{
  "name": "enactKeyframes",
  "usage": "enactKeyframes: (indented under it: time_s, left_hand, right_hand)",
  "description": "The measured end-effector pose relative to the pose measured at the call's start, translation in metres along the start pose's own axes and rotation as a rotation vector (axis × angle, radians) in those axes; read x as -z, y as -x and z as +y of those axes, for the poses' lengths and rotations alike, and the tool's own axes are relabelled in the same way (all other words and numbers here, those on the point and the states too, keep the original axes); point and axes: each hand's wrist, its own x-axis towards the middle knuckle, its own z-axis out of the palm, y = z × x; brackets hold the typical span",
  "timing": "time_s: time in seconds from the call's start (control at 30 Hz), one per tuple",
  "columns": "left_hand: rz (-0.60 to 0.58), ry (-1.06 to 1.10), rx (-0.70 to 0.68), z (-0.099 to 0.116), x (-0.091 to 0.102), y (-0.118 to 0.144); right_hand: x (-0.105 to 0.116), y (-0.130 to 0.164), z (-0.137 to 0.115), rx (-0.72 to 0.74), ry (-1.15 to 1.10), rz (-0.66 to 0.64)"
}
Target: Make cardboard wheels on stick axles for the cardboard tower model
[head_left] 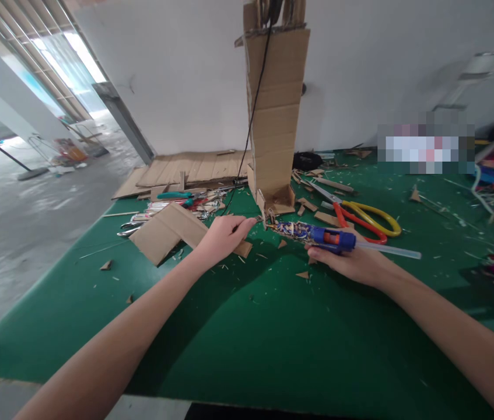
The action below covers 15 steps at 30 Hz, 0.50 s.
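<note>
Scissors (340,213): right, just beyond glue gun (334,239).
Tower (277,111): far, before wall (185,76).
Left hand (224,236): near tower base, grip unclear.
Right hand (356,263): wrapped around glue gun.

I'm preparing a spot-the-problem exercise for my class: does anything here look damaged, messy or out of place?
Yes. The glue gun in the right hand looks crusted with pale and brown bits at its front, unlike its smooth blue rear. Scraps also lie scattered across the green table, untidily.
</note>
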Motion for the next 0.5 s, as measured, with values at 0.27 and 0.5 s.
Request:
enactKeyframes:
  time_s: [0.27, 0.5]
  left_hand:
    - [-0.001, -0.019, -0.005, 0.000, 0.000, 0.001]
    - [-0.008, -0.031, -0.022, 0.000, 0.000, 0.001]
  right_hand:
    - [0.004, 0.001, -0.011, -0.001, -0.034, 0.009]
    - [0.002, 0.001, -0.009, -0.032, -0.042, 0.015]
